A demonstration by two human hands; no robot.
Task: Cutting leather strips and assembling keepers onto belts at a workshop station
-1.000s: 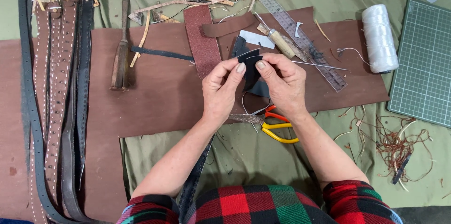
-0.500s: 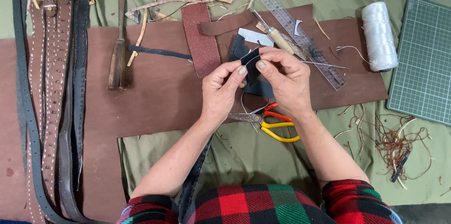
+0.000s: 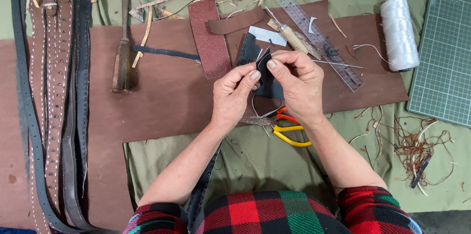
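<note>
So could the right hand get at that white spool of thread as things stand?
Probably yes, once it lets go: the right hand is pinching the black leather piece, but only a flat ruler lies between it and the white thread spool.

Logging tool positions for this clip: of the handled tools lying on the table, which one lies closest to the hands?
The yellow-handled snips, lying just below the right hand and partly hidden under its wrist. The wooden-handled awl lies above the hands, and the dark wooden tool lies far left.

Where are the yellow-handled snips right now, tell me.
In the head view, the yellow-handled snips lie on the green cloth just under the right hand, at the near edge of the brown leather sheet.
</note>
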